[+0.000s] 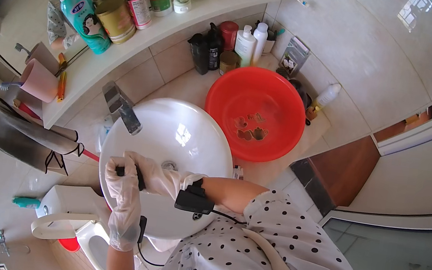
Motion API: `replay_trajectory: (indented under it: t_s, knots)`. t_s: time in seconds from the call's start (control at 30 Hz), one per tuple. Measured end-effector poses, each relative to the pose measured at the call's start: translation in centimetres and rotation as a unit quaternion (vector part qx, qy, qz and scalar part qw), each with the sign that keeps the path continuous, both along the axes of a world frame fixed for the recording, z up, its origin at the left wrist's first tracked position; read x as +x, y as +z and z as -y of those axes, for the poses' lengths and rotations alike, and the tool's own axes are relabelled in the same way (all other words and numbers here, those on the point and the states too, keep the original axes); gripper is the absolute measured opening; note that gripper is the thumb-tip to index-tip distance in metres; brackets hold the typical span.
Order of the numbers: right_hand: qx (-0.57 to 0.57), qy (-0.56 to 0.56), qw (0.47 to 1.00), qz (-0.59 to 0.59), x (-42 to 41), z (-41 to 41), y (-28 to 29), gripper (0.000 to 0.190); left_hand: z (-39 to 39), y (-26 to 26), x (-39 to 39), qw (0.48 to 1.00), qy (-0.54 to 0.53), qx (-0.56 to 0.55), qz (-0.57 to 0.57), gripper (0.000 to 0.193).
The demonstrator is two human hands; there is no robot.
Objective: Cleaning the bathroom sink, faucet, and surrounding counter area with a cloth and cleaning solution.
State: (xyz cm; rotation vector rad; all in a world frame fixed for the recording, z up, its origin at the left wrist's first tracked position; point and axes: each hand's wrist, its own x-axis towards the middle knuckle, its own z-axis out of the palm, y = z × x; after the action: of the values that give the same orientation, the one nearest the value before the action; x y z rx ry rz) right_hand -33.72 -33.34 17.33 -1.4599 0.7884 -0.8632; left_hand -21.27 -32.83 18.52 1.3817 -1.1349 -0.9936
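Both my hands wear thin, see-through gloves and meet over the left part of a white washbasin (199, 132). A small black object (141, 179) shows between them; what it is I cannot tell. My left hand (122, 177) is curled at it, and my right hand (141, 167) touches it from the right with bent fingers. Each wrist bears a black device with a cable. Above the hands is the metal tap (123, 107), over the basin's rim. A red plastic basin (278, 145) with a printed pattern stands on the counter to the right of the washbasin.
A curved shelf (137, 44) carries bottles, a gold tin (116, 17) and a pink cup (40, 80). More bottles (246, 42) stand behind the red basin. Grey cloth or bag (24, 138) hangs at left, above a toilet (95, 243). A mirror reflects a person.
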Motion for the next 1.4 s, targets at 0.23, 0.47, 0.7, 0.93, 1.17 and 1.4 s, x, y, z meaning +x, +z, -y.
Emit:
replay_trajectory:
  t_s: [0.23,0.47,0.7,0.93,1.17,1.4]
  knots:
    - [0.028,0.090,0.995,0.018,0.4,-0.6,0.7,0.026,-2.3,-0.1,1.0,0.975,-0.111,-0.112,0.156,0.022]
    - [0.041,0.133,0.990,0.008,0.9,-1.5,1.4,0.025,-3.5,-0.6,3.4,0.949,-0.304,-0.084,0.027,0.021]
    - [-0.005,0.033,0.999,-0.028,-0.1,-2.5,2.0,0.027,-4.2,0.0,5.2,0.972,-0.100,-0.070,0.200,0.014]
    - [0.101,0.097,0.988,0.058,-3.6,0.6,6.6,0.056,-1.9,-0.8,12.0,0.991,0.071,-0.047,0.101,0.016]
    - [0.229,0.040,0.959,0.163,-4.0,-2.0,2.0,0.043,-2.6,-0.3,11.3,0.989,0.089,-0.043,0.110,0.017]
    - [-0.093,0.073,0.992,-0.046,-4.1,-6.5,6.6,0.039,-5.3,2.4,5.0,0.988,0.004,-0.106,0.110,0.026]
